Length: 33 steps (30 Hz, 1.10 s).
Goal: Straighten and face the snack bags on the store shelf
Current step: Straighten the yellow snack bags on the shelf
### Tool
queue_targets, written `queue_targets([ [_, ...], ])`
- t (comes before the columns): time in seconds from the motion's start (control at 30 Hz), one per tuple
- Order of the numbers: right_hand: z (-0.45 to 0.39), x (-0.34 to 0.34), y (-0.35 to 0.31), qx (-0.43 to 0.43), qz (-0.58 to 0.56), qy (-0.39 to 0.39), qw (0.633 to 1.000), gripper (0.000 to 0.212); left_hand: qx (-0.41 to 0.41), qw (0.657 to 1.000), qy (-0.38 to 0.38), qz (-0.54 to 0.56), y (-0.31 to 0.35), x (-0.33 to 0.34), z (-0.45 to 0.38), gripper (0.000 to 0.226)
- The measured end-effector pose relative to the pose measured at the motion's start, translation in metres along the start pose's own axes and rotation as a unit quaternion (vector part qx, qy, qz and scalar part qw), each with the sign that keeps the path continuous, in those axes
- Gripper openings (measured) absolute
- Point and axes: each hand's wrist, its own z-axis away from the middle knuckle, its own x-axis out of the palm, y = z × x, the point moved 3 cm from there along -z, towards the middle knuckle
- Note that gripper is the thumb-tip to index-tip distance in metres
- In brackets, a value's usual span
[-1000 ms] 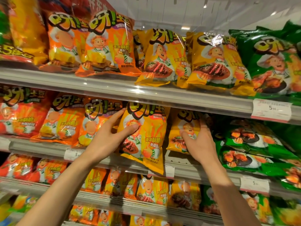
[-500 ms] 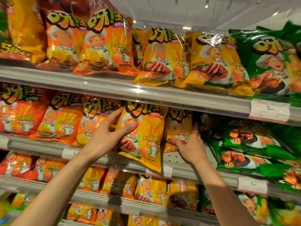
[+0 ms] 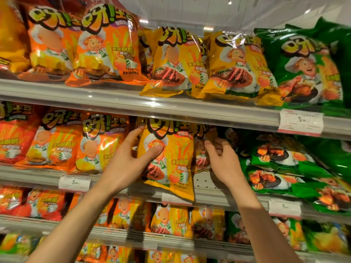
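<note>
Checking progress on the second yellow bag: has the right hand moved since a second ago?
Yes. The right hand has risen and shifted slightly left against the yellow bag set back on the perforated shelf, fingers now curled at its edge.

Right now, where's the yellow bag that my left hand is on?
Head view, centre: the yellow bag stands on the middle shelf, between the orange bags and the right hand.

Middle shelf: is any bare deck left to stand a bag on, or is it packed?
One free patch: perforated shelf deck shows between the front yellow bag under the left hand and the green bags, in front of the set-back yellow bag that the right hand reaches. Left of it, orange bags sit packed edge to edge.
</note>
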Motion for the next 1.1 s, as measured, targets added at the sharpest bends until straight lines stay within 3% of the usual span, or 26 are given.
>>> queue_targets([
  [0.13,0.018,0.002,-0.013,0.026,-0.087,-0.085,0.992,0.066,0.024,0.999,-0.014,-0.036,0.010,0.042,-0.001,0.086],
  [0.23,0.014,0.006,-0.005,0.047,-0.150,-0.049,0.986,0.090,0.034,0.997,-0.046,-0.057,0.010,0.061,-0.003,0.092],
  [0.33,0.005,-0.001,0.000,0.035,-0.149,-0.012,0.988,0.069,0.065,0.994,-0.038,-0.082,0.010,0.056,-0.009,0.081],
  [0.43,-0.003,-0.003,-0.001,0.012,-0.091,0.000,0.996,0.067,0.119,0.977,0.058,-0.168,-0.001,0.041,-0.019,0.054],
  [0.5,-0.003,0.002,0.000,0.002,-0.016,-0.003,1.000,0.067,0.129,0.960,0.107,-0.225,-0.015,0.036,-0.023,0.054],
  [0.63,0.019,0.007,-0.001,-0.034,0.070,0.042,0.996,0.085,0.092,0.950,0.084,-0.285,-0.042,0.044,-0.020,0.068],
  [0.83,0.039,0.032,-0.001,-0.090,0.165,0.042,0.981,0.104,0.119,0.934,0.094,-0.325,-0.052,0.053,-0.016,0.066],
  [1.1,0.027,0.035,0.003,-0.132,0.219,0.046,0.966,0.101,0.110,0.924,0.098,-0.352,-0.053,0.058,-0.021,0.063],
])
